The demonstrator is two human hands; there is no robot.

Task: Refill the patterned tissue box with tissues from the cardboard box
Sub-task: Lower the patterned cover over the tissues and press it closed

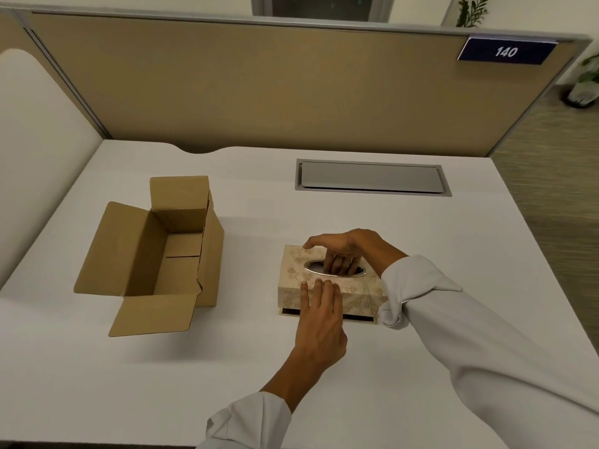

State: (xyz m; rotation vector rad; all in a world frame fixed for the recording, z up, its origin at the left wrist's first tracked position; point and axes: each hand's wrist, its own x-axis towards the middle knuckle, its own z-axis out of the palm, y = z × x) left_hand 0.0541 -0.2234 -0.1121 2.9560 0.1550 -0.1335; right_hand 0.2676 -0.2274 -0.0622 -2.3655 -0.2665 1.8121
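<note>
The patterned tissue box (293,277), beige with a floral print and a silver-rimmed oval slot, lies on the white desk right of centre. A dark gap shows along its bottom front edge. My left hand (321,322) rests flat on the box's near top edge, fingers together. My right hand (343,251) arches over the far side, thumb on the lid, fingers reaching down into the oval slot. What the fingertips touch inside is hidden. The brown cardboard box (155,254) stands open to the left, flaps spread; no tissues are visible inside it.
A grey cable hatch (371,176) is set into the desk (227,367) behind the tissue box. A tan partition (259,85) with a blue sign reading 140 (506,51) closes the back. The desk's right edge drops to carpet.
</note>
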